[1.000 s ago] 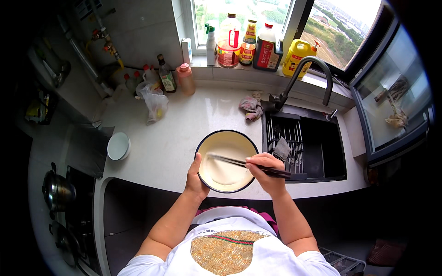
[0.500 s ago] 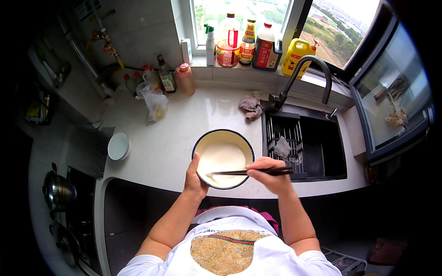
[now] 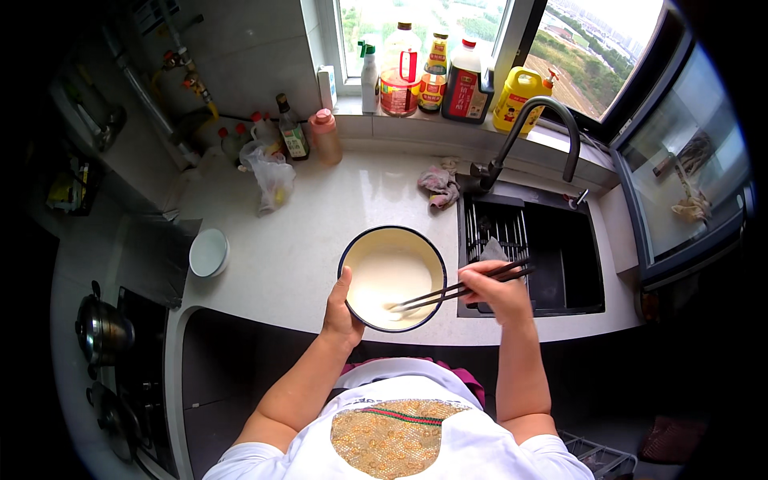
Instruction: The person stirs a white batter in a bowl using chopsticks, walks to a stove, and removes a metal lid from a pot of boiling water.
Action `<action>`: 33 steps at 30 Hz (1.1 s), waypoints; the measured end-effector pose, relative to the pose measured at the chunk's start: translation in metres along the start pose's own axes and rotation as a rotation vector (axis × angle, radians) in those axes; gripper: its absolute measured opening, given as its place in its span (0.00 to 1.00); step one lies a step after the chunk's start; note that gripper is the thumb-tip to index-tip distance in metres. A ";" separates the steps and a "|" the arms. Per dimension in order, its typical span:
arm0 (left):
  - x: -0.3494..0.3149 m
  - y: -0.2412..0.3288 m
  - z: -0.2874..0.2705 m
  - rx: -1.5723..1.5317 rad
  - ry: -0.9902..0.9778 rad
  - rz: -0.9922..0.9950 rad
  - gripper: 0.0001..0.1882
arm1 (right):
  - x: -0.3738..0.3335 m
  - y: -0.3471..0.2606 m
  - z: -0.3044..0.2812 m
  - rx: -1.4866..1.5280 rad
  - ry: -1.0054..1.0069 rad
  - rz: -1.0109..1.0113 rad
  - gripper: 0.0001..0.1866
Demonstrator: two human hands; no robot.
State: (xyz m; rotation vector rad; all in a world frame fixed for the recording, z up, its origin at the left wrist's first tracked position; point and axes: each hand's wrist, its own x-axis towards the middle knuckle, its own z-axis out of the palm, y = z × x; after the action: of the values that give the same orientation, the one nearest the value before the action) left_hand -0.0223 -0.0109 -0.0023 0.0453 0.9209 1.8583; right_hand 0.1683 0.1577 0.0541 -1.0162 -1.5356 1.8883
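Note:
A cream enamel bowl [image 3: 432, 250] with a dark blue rim is at the counter's front edge, part filled with a smooth whitish batter [image 3: 390, 276]. My left hand [image 3: 342, 314] grips its left side, thumb over the rim and fingers out of sight beneath. Between the fingers of my right hand [image 3: 500, 292], right of the bowl, is a pair of dark chopsticks [image 3: 448, 294]. Their tips slant down to the left into the batter, near the bowl's lower side, and are coated white.
A black sink [image 3: 564, 256] with a rack and dark faucet [image 3: 574, 136] lies right. A crumpled cloth [image 3: 440, 184] sits behind the bowl. Leftward stand a white bowl [image 3: 210, 253], a plastic bag [image 3: 270, 178] and a pink bottle [image 3: 325, 138]. Several bottles line the sill; a pot [image 3: 104, 330] is far left.
My right hand has moved right and slightly up. The chopsticks now slant more steeply, spread slightly apart, with their tips shifted right within the batter. My left hand keeps its grip.

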 end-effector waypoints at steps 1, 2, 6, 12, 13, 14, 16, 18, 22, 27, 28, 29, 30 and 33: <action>-0.001 0.000 0.000 0.004 0.005 -0.009 0.32 | 0.001 -0.002 -0.007 -0.039 0.055 -0.051 0.06; -0.003 -0.001 0.001 0.008 0.011 -0.017 0.32 | 0.003 -0.003 -0.005 -0.024 0.127 -0.127 0.06; -0.003 -0.007 0.007 0.009 -0.009 -0.041 0.32 | 0.008 0.016 0.013 0.033 0.150 -0.347 0.05; -0.003 -0.003 0.002 0.005 -0.004 -0.022 0.32 | -0.001 0.002 0.000 0.072 -0.061 0.023 0.07; -0.004 -0.003 0.003 0.011 0.001 -0.025 0.32 | -0.001 -0.001 -0.007 -0.002 -0.003 0.005 0.06; -0.005 -0.002 0.003 0.016 0.005 -0.027 0.33 | 0.001 -0.003 -0.009 -0.009 0.081 -0.046 0.06; -0.006 -0.004 0.005 0.024 0.001 -0.031 0.33 | 0.003 -0.001 -0.009 0.038 0.194 -0.193 0.06; -0.005 -0.010 0.006 0.029 -0.013 -0.031 0.33 | 0.004 0.010 0.005 0.074 0.215 -0.272 0.06; -0.005 -0.008 0.006 0.014 -0.014 -0.018 0.33 | -0.009 0.017 0.019 0.163 -0.004 -0.105 0.07; -0.009 -0.003 0.004 0.014 0.002 -0.004 0.32 | -0.007 0.008 -0.007 0.034 0.081 -0.051 0.07; -0.008 -0.005 0.004 0.017 -0.010 -0.012 0.32 | -0.006 0.011 -0.006 0.032 0.157 -0.115 0.07; -0.008 -0.008 0.005 0.020 -0.021 -0.018 0.32 | -0.006 0.012 -0.003 0.029 0.234 -0.179 0.07; -0.007 -0.010 0.005 0.024 -0.030 -0.027 0.32 | -0.007 0.012 0.008 0.070 0.306 -0.207 0.07; -0.006 -0.012 0.006 0.024 -0.019 -0.026 0.32 | -0.008 0.022 0.018 0.042 0.153 -0.225 0.08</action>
State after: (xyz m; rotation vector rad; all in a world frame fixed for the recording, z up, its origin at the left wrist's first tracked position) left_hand -0.0074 -0.0098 -0.0034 0.0651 0.9269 1.8198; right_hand 0.1600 0.1352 0.0361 -0.9062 -1.4509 1.6434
